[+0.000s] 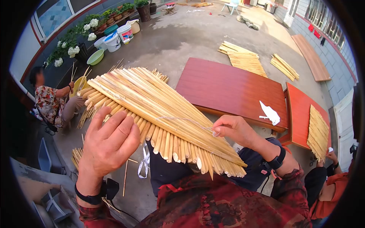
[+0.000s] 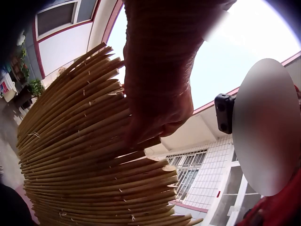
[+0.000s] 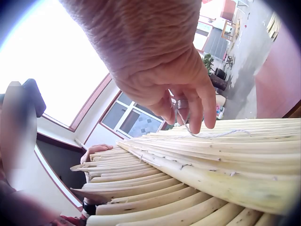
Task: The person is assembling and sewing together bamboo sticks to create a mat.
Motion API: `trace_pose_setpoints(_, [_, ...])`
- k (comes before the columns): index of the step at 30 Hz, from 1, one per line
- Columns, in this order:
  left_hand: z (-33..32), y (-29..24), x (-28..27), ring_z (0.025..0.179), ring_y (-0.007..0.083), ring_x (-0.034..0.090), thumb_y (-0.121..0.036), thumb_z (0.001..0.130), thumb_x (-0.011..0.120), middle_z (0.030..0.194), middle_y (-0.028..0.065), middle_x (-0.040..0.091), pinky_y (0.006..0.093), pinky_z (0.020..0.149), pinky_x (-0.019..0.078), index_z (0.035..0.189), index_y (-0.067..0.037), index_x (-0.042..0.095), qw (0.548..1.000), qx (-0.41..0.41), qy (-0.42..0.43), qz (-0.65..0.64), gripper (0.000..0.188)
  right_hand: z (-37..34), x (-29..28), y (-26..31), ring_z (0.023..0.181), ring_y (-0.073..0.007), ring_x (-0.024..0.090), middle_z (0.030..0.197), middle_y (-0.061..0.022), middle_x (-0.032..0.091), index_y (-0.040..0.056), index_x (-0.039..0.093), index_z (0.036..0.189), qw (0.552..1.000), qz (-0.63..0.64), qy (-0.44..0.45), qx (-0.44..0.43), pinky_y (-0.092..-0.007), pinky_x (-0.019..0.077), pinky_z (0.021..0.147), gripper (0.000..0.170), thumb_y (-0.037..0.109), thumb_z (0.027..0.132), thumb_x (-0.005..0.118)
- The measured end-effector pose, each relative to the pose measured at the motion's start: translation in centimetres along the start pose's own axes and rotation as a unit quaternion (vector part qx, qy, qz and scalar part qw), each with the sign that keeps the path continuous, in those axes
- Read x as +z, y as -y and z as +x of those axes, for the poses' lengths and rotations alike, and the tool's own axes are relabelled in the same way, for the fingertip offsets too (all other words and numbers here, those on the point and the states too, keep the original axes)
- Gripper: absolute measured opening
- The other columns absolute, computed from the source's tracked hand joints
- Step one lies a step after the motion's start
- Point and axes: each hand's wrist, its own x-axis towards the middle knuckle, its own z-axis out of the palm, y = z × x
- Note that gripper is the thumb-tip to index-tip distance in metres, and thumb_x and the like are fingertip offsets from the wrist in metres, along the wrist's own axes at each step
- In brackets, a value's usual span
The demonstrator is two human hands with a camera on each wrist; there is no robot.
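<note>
Left hand (image 1: 108, 140) grips the flat, pale-yellow stalk mat (image 1: 167, 102), apparently steadying it; above the mat, right hand (image 1: 235, 131) pinches thin white thread (image 3: 207, 137), likely controlling slack.

Stalks (image 1: 152, 98) are straw-yellow, thread (image 3: 207, 137) is white. Shirt (image 1: 213, 201) shows blotched red and black. Surface (image 1: 232, 87) is reddish-brown, basin (image 1: 95, 57) pale green.

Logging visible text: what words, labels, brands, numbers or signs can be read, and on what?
No text can be read in any view.
White bucket with coloured print: too small and blurred to read.
Pink patch on the dark trousers: too small to tell.
</note>
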Motion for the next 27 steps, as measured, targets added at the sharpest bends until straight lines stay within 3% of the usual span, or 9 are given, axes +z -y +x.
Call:
trace_pose_setpoints(2, [0.0,-0.8,1.1,0.084,0.0238,0.058,-0.010,0.067,0.061,0.088,0.0090,0.059,0.0443,0.077,0.0452,0.084,-0.005,0.055,0.999,-0.007,-0.036,0.011,0.018,-0.3,-0.8,0.4,0.075,-0.0097,0.054,0.080,-0.0042,0.057,-0.0019,0.060,0.091,0.997,0.060,-0.039,0.008,-0.0245,0.0454,0.068,0.013,0.008,0.084,0.056])
trace_pose_setpoints(6, [-0.3,-3.1,6.0,0.085,0.0242,0.058,-0.010,0.069,0.061,0.090,0.0091,0.059,0.0439,0.078,0.0447,0.084,-0.005,0.055,0.996,-0.027,-0.086,-0.003,0.017,-1.6,-2.5,0.5,0.076,-0.0110,0.055,0.081,-0.0052,0.058,-0.0011,0.060,0.092,0.998,0.025,-0.055,0.012,-0.0264,0.0454,0.070,0.013,0.008,0.083,0.058])
trace_pose_setpoints(11, [-0.1,-7.1,13.5,0.084,0.0240,0.057,-0.011,0.070,0.061,0.094,0.0081,0.060,0.0414,0.075,0.0438,0.089,-0.005,0.057,0.984,-0.047,-0.140,-0.099,0.020,-2.8,-3.6,-0.7,0.078,-0.0195,0.058,0.082,-0.0104,0.060,0.0007,0.061,0.091,0.981,-0.182,-0.055,-0.043,-0.0290,0.0456,0.071,0.014,0.011,0.082,0.059])
trace_pose_setpoints(15, [-0.6,-10.1,16.2,0.082,0.0228,0.056,-0.011,0.069,0.061,0.095,0.0077,0.059,0.0396,0.072,0.0433,0.091,-0.004,0.057,0.980,-0.035,-0.101,-0.166,0.023,-3.2,-4.0,-1.5,0.079,-0.0231,0.058,0.082,-0.0121,0.060,0.0007,0.061,0.090,0.982,-0.183,-0.051,0.007,-0.0293,0.0454,0.071,0.013,0.011,0.081,0.060])
trace_pose_setpoints(18, [-1.2,-11.6,16.5,0.082,0.0221,0.054,-0.011,0.069,0.061,0.095,0.0074,0.058,0.0369,0.071,0.0423,0.091,-0.004,0.058,0.978,-0.050,-0.089,-0.184,0.024,-3.0,-3.3,-2.1,0.078,-0.0258,0.057,0.080,-0.0119,0.059,0.0016,0.062,0.086,0.976,-0.208,-0.056,-0.035,-0.0318,0.0454,0.071,0.011,0.010,0.079,0.061])
trace_pose_setpoints(20, [-1.5,-12.1,16.6,0.083,0.0220,0.054,-0.011,0.069,0.060,0.097,0.0074,0.057,0.0367,0.072,0.0421,0.091,-0.004,0.058,0.975,-0.047,-0.066,-0.205,0.023,-2.1,-2.5,-2.3,0.079,-0.0284,0.055,0.078,-0.0112,0.057,0.0037,0.063,0.081,0.955,-0.256,-0.083,-0.121,-0.0349,0.0453,0.070,0.008,0.010,0.076,0.063])
trace_pose_setpoints(25, [-1.4,-11.6,16.0,0.084,0.0214,0.053,-0.009,0.070,0.059,0.101,0.0080,0.055,0.0363,0.075,0.0413,0.091,-0.004,0.058,0.963,-0.045,-0.005,-0.266,0.021,-0.2,-1.0,-1.8,0.080,-0.0291,0.055,0.078,-0.0105,0.057,0.0056,0.063,0.079,0.942,-0.311,-0.063,-0.105,-0.0356,0.0453,0.070,0.007,0.012,0.076,0.063])
trace_pose_setpoints(27, [-1.8,-11.5,16.5,0.095,0.0242,0.053,-0.009,0.071,0.059,0.105,0.0100,0.054,0.0389,0.083,0.0396,0.091,-0.004,0.057,0.950,-0.063,0.021,-0.304,0.021,0.5,-0.5,-2.9,0.080,-0.0293,0.056,0.078,-0.0107,0.057,0.0057,0.064,0.079,0.941,-0.319,-0.053,-0.097,-0.0357,0.0456,0.070,0.007,0.012,0.076,0.062])
